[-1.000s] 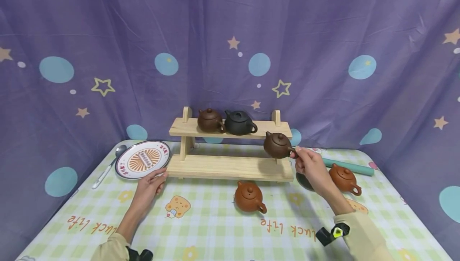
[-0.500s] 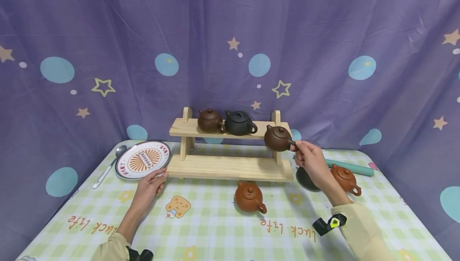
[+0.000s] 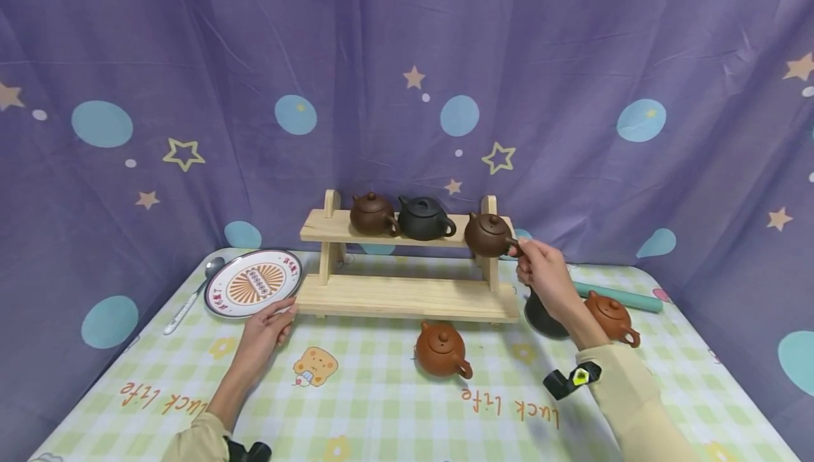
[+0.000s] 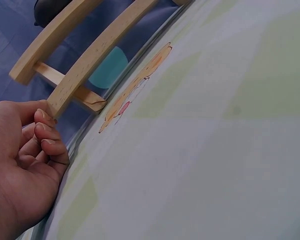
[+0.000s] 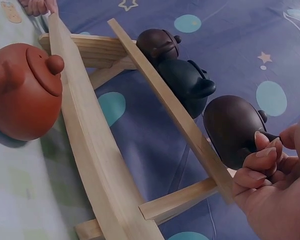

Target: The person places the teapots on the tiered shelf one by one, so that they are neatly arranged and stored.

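By its handle, my right hand [image 3: 548,275] pinches a dark brown teapot [image 3: 488,234] at the right end of the upper board of a two-tier wooden display rack [image 3: 407,294]. Whether the pot's base touches the board cannot be told. Curled fingers of my left hand [image 4: 27,165] hold the left end of the rack's lower board. Farther left on the upper board stand a black teapot [image 3: 421,219] and another brown teapot [image 3: 372,215]. An orange-brown teapot [image 3: 441,350] sits on the cloth in front of the rack.
Right of the rack are a second orange-brown teapot [image 3: 609,316], a black object [image 3: 544,317] partly behind my right hand, and a green rod [image 3: 620,297]. At left lie a patterned plate [image 3: 254,282] and a spoon [image 3: 191,303]. A purple curtain [image 3: 407,38] hangs behind.
My right hand has raised the brown teapot from in front of the rack's right side up to the upper board, slightly leftward. The left hand has stayed at the rack's end.
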`<state>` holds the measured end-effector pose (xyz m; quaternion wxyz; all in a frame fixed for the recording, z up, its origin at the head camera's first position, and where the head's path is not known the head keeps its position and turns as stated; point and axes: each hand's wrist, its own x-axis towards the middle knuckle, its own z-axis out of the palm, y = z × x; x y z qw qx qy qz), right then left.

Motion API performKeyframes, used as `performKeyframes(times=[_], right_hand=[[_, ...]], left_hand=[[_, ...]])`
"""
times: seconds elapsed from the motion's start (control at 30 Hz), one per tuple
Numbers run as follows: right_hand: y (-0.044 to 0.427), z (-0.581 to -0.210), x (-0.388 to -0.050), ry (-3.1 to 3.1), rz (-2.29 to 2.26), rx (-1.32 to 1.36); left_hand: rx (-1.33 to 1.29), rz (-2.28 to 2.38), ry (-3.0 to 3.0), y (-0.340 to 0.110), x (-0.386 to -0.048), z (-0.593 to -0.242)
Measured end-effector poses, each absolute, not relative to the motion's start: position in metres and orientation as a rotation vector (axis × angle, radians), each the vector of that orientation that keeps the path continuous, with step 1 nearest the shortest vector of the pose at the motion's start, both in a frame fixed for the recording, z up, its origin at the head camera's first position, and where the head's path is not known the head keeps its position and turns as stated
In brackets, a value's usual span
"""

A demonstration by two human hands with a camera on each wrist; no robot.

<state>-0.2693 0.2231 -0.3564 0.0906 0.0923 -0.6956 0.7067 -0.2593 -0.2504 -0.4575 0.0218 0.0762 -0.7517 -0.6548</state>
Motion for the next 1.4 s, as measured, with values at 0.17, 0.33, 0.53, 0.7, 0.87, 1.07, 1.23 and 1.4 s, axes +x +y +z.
performKeyframes(times=[0.17, 0.33, 0.53, 0.7, 0.87, 1.07, 1.23, 1.4], right_hand=[[0.221, -0.354, -0.275, -2.051, 2.097, 0.258], [0.219, -0.352, -0.28, -2.068, 2.083, 0.256], [0.216, -0.35, -0.286, -2.09, 2.103, 0.26], [0.214, -0.348, -0.29, -2.1, 2.093, 0.24], [0.213, -0.347, -0.293, -2.081, 2.093, 0.226], [0.21, -0.346, -0.296, -2.057, 2.109, 0.231], [0.208, -0.346, -0.301, -2.026, 2.125, 0.256], [0.205, -0.346, -0.305, -2.026, 2.106, 0.26]], left_hand=[[0.253, -2.036, -2.333, -0.251, -0.261, -0.459], [0.256, -2.014, -2.351, -0.251, -0.26, -0.459], [0.248, -2.003, -2.351, -0.251, -0.259, -0.458], [0.244, -2.003, -2.35, -0.252, -0.26, -0.458], [0.253, -2.007, -2.354, -0.251, -0.26, -0.458], [0.248, -2.005, -2.348, -0.25, -0.259, -0.458], [0.24, -1.997, -2.348, -0.249, -0.257, -0.457], [0.242, -1.987, -2.348, -0.249, -0.258, -0.457]])
